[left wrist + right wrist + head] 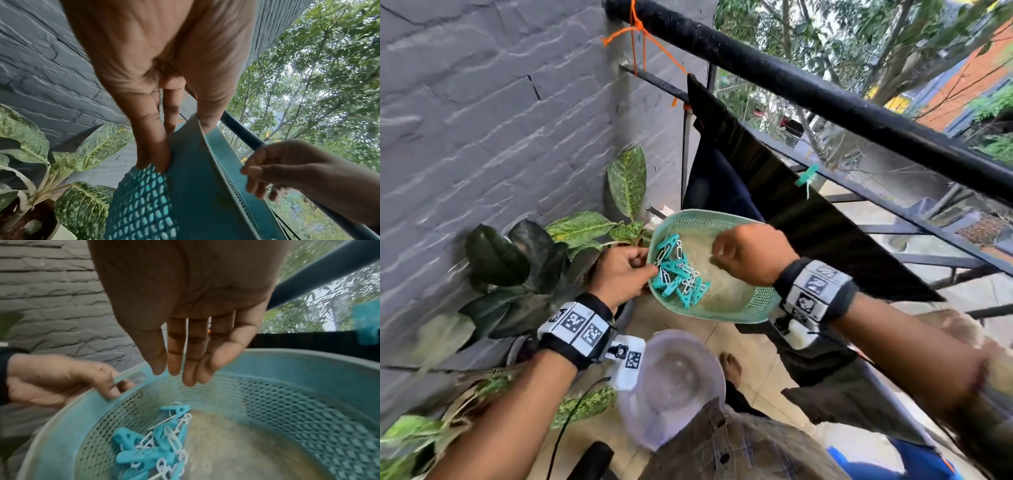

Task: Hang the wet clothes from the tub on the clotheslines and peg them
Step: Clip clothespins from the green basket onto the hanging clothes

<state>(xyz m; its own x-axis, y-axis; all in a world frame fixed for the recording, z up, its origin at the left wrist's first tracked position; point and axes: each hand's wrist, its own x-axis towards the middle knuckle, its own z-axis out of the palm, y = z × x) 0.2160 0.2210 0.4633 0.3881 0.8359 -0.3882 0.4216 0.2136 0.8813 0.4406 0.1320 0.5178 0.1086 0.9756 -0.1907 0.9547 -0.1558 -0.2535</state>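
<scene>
My left hand (643,270) grips the left rim of a green mesh basket (722,317), thumb on the rim and fingers (152,154) under it. Several teal pegs (674,274) lie in a heap on the basket's left side. My right hand (722,255) hovers over the basket with relaxed fingers (180,369) pointing down at the pegs (158,444), holding nothing. A black cloth (808,219) hangs over the line behind the basket, with one teal peg (807,176) on its top edge. The clear tub (674,383) stands on the floor below.
A thick black railing bar (825,92) runs diagonally above the line. The grey brick wall (482,120) is at the left, with a potted leafy plant (571,240) beside the basket. More dark clothes (835,387) hang at lower right.
</scene>
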